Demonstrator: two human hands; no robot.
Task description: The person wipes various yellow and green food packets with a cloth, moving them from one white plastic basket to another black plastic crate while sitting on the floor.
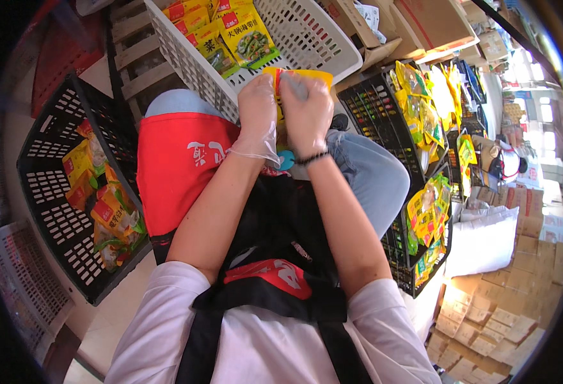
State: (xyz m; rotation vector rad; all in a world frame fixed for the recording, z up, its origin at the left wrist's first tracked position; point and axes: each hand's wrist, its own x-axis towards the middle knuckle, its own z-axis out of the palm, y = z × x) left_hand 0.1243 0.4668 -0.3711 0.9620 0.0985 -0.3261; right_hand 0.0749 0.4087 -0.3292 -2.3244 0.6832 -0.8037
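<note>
My left hand (257, 108), in a clear plastic glove, grips the left side of a yellow food packet (319, 77). My right hand (309, 113), also in a clear glove, grips the same packet from the right. A small grey piece (297, 87), which looks like cloth, lies under my right fingers against the packet. Most of the packet is hidden behind both hands. Just beyond them stands a white perforated plastic basket (190, 65) with several flat yellow packets (251, 38) in it. A light-blue disc (286, 160) shows between my wrists.
A black plastic crate (46, 185) with loose packets (113, 211) stands at left. Stacked black crates (369, 108) with yellow packets (425, 211) stand at right. Cardboard boxes (435, 24) are behind. A white sack (483, 240) and a person (507, 161) are farther right.
</note>
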